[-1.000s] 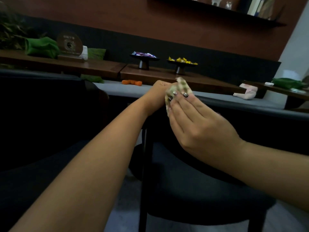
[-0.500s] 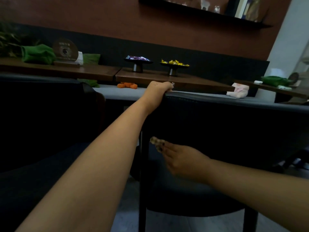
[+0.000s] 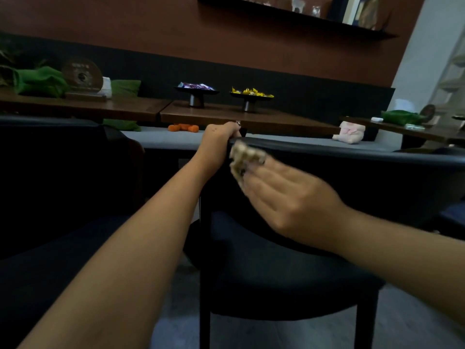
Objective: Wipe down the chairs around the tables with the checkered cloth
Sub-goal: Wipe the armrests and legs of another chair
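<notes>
Beyond the gripped chair rail, a wooden table [image 3: 251, 119] is seen, and two black pedestal dishes [image 3: 196, 93] of wrapped sweets are set on it. To the left of the grip, a second table [image 3: 83, 109] is laid with a green cloth [image 3: 40, 80], a round plaque [image 3: 82, 76] and a white holder [image 3: 107, 86]. Between the tables and the grip, a grey bench [image 3: 161, 139] is spread with an orange toy [image 3: 183, 127], and to the right a pink toy [image 3: 349, 132]. High to the right, a wall shelf [image 3: 327, 21] is loaded with books [image 3: 352, 8].

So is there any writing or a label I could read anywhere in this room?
Round wooden plaque on the left table: pale characters and a central emblem, too blurred to read.
Book spines on the black wall shelf: no legible text.
Wrapped sweets on the black pedestal dishes: print too small to read.
Nothing else bears text.
</notes>
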{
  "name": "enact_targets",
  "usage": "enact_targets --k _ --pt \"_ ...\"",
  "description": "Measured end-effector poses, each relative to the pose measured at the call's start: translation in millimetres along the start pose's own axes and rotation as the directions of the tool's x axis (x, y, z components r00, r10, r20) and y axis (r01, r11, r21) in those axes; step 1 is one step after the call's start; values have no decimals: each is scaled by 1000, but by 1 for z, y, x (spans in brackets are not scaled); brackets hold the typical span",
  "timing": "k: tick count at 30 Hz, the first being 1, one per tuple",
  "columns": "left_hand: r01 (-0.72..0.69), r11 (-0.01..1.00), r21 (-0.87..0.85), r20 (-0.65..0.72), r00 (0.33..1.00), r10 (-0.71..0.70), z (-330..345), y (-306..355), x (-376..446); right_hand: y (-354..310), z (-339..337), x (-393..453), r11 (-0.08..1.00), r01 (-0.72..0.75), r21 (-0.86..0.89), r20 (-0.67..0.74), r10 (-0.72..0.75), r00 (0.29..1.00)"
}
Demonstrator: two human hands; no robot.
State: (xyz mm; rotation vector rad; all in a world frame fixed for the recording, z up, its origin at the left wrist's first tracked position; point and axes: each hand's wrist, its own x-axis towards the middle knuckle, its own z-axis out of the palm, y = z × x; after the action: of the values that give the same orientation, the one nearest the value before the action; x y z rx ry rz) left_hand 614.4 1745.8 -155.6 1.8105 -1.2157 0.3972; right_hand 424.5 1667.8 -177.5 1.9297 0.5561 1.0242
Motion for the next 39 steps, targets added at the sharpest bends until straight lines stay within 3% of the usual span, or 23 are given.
enact_targets --k 3,6,8,12,14,17,20,23,25,28,30,34,37,39 --pt "-50 999 -14 -38 998 49 -1 5 -3 -27 22 -19 999 50 -7 37 -50 998" --pt "-4 1000 5 -34 999 4 -5 8 -4 -46 40 -32 996 56 67 88 -62 994" --pt "-4 1000 -26 -1 1000 4 -8 12 -4 -55 46 -45 986 132 107 166 -148 975" --pt "-85 996 -3 -35 996 85 -5 6 -5 -68 49 -69 917 376 131 477 -391 787" --pt "-51 998 -44 -40 998 49 -1 4 -3 -69 45 -66 935 310 175 403 -355 843" --pt "92 959 -269 -23 995 -102 0 3 2 -51 23 -36 953 108 282 74 -134 988" --pt "113 970 -215 -76 988 -132 4 -1 1 -3 -7 -11 969 -77 233 -152 115 982" --pt "99 970 -222 -103 987 -124 6 4 -1 16 -10 -17 984 -143 103 -169 159 973" --pt "96 952 -290 -77 989 -123 4 7 -3 -4 1 -31 994 -70 85 -124 80 989" --pt "123 964 -236 -54 989 -139 3 10 -4 -33 16 -59 988 97 124 32 -101 994" --pt "120 971 -208 -2 992 -123 -2 8 -1 -39 21 -66 982 102 160 65 -113 991" --pt "236 929 -284 168 967 -194 -12 9 7 -27 11 -53 968 -19 252 -85 42 996" --pt "140 987 -74 287 951 -114 -25 17 13 2 -9 -41 961 -89 260 -200 144 969" --pt "91 994 59 404 908 -107 -34 28 24 10 -16 -39 965 -87 247 -205 139 969"
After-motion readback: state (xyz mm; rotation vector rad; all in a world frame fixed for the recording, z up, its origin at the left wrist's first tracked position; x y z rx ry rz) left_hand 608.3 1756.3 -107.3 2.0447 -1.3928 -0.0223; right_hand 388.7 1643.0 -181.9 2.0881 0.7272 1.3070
